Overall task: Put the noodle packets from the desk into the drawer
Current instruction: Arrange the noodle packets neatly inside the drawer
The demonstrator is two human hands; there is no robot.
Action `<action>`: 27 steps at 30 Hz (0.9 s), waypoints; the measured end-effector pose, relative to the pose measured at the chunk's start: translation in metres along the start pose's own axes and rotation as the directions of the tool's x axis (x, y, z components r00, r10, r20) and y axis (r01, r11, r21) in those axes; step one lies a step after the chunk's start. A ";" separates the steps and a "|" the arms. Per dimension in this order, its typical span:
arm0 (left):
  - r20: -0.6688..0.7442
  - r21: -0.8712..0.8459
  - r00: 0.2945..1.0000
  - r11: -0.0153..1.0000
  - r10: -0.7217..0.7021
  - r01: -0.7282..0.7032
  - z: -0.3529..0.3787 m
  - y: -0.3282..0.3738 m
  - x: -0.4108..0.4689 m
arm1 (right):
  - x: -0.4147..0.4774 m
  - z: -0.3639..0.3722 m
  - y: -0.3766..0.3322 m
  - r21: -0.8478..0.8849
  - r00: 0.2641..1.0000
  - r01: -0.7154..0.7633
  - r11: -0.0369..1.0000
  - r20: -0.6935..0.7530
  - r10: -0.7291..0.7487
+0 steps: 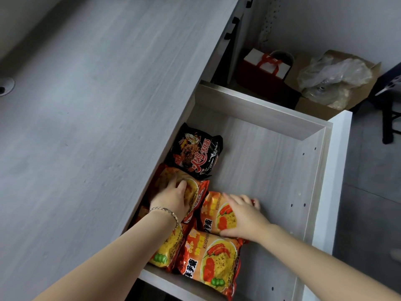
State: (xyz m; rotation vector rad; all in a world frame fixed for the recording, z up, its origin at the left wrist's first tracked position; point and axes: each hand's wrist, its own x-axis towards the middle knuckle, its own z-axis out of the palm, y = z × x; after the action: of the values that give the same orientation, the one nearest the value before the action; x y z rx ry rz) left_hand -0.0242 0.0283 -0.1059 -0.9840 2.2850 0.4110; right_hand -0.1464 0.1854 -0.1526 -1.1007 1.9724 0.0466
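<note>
head view, looking down past the grey wood-grain desk [91,118] into the open drawer [271,170] pulled out to its right.

noodle packets sit in the drawer, grouped along the side nearest the desk. the black packet [196,152] lies farthest in, flat on the drawer floor, not touched by either hand. just beside it, nearer the person, an orange packet [173,185] lies partly tucked under the desk edge. three more orange ones follow: the right-hand orange packet [213,210], the front orange packet [212,257] overlapping the drawer's near wall, and a half-hidden orange packet [168,246] under the left forearm.

left hand [173,198]: palm down on the orange packet by the black one, fingers spread and lying flat over the wrapper; a press rather than a closed grasp, as far as the angle shows. thin bracelet [166,211] on that wrist.

right hand [243,216]: palm down on the right-hand orange packet, fingers extended across its far edge, thumb against the near edge, so it loosely spans the packet. whether it actually pinches it cannot be told.

the desk surface in view carries no packets. the rest of the drawer floor is bare.

on the floor beyond the drawer: a red and white gift bag [263,69] and a cardboard box [338,83] holding crumpled clear plastic.
</note>
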 end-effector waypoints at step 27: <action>0.017 -0.088 1.000 0.996 -0.002 0.003 0.004 -0.011 0.009 | 0.007 0.006 -0.015 0.543 0.872 -0.437 0.717 0.061 0.485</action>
State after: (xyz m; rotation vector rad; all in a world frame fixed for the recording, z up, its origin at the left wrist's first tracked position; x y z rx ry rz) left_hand -0.0194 0.0178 -0.1153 -1.0229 2.2671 0.5212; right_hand -0.1334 0.1735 -0.1560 -0.2233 2.1072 -0.2872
